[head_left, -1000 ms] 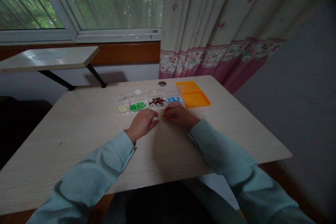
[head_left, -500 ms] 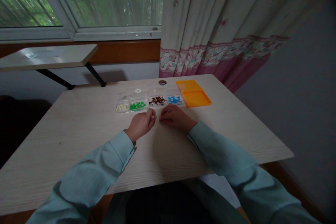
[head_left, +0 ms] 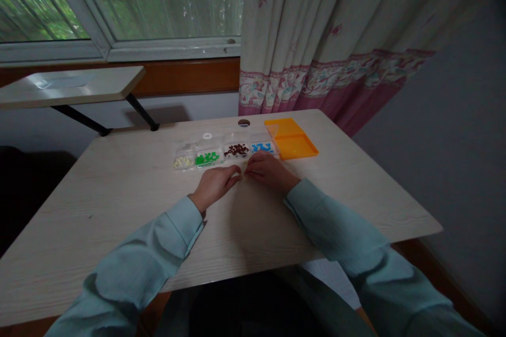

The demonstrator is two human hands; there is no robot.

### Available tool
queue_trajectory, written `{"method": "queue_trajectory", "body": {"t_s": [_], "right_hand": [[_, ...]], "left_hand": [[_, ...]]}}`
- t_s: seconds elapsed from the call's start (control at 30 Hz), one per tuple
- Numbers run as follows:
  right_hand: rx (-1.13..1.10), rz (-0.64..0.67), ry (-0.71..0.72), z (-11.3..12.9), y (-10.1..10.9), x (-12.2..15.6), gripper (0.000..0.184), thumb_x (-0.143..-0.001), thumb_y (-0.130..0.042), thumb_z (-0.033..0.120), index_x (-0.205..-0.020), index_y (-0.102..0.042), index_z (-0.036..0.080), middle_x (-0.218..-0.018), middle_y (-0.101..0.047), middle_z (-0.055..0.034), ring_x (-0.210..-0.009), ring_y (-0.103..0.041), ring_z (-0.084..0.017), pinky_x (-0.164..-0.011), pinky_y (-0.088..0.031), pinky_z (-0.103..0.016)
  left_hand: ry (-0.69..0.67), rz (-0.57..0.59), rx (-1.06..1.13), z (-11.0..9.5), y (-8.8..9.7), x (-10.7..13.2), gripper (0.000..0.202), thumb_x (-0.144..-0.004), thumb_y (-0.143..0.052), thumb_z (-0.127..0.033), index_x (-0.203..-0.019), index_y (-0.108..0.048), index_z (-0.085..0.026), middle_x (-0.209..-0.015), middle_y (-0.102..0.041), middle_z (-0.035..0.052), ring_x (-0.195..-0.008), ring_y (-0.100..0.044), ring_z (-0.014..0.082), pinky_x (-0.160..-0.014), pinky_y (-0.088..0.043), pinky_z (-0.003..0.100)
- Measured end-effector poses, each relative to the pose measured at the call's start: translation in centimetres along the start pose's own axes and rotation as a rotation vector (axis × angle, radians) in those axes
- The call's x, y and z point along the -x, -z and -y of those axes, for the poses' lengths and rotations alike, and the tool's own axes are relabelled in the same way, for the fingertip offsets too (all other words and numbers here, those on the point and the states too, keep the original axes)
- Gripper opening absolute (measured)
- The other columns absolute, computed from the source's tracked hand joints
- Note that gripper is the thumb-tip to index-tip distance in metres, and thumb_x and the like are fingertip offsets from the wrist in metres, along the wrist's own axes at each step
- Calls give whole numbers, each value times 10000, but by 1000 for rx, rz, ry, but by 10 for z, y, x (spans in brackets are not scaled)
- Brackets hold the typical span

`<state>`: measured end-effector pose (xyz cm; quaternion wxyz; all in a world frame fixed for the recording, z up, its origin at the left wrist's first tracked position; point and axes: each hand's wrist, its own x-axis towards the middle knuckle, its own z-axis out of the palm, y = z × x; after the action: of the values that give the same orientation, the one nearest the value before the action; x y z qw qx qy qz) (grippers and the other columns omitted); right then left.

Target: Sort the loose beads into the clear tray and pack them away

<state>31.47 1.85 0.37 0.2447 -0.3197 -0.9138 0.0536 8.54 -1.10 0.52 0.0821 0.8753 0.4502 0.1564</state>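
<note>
At frame centre my left hand (head_left: 213, 185) and right hand (head_left: 266, 171) rest on the pale wooden desk (head_left: 118, 195), fingertips nearly meeting just below the clear plastic compartment box of coloured beads (head_left: 223, 152); each grip's state I cannot tell. No writing is readable.

Dim window daylight, dark vignetted corners

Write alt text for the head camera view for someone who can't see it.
Left hand and right hand meet fingertip to fingertip on a pale wooden table, just before a clear compartment box of white, green, brown and blue beads; an orange tray sits beside it.

No readable text, label, brand, number or sign shows anywhere.
</note>
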Motion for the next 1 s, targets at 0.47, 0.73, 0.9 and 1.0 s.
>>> {"method": "queue_trajectory", "body": {"t_s": [0.47,0.73,0.9,1.0], "right_hand": [[75,-89,-92,-17,24,5,170,-896,-600,281,-838,-735,195,-882,-685,-74,-876,-555,-197,-829,-391,-331],[342,-141,-527,-66,71,41,205,-868,-601,288,-899,-777,187,-960,-721,-83,-955,-569,-239,-879,-377,-371],[388,-96,-699,-78,72,55,195,-860,-614,293,-901,-779,196,-973,-727,-75,-973,-578,-241,-870,-391,-353],[381,-65,-727,-77,73,55,173,-852,-623,271,-900,-779,214,-987,-733,-58,-1008,-579,-242,-867,-391,-343]], "left_hand": [[61,14,-178,-14,0,-24,251,-995,-405,-375,-1085,-590,-232,-893,-723,54,-802,-671,204,-660,-400,265],[20,-258,-89,-61,-22,-104,295,-1007,-385,-396,-1047,-607,-205,-919,-683,65,-910,-602,206,-767,-397,292],[-43,-306,-59,-86,-41,-143,261,-984,-447,-384,-1002,-636,-204,-982,-661,59,-972,-538,224,-858,-371,338],[-45,-257,-75,-92,-48,-152,236,-961,-496,-371,-962,-668,-209,-953,-645,67,-989,-525,244,-814,-367,352]]}}
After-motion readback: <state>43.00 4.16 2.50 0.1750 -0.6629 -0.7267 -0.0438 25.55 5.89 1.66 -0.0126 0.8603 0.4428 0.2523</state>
